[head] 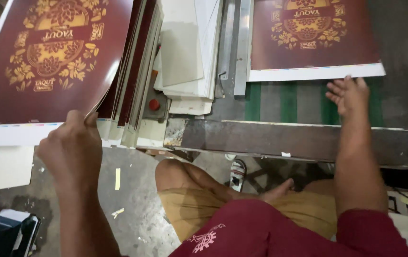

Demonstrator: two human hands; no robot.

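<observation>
My left hand (70, 147) grips the near edge of the top maroon printed sheet (46, 62) with gold flower ornament, lifting it off a stack of like sheets (132, 85) at the left. My right hand (349, 95) is stretched out with fingers spread, touching the white near edge of another maroon and gold sheet (308, 43) that lies on the machine's feed table with green belts (289, 102). Nothing is held in the right hand.
A pile of plain white boards (189, 57) lies between the two sheets, beside a metal guide rail (242, 47) and a red button (154, 104). A steel machine edge (285, 140) runs in front of my knees. Paper scraps litter the concrete floor (118, 190).
</observation>
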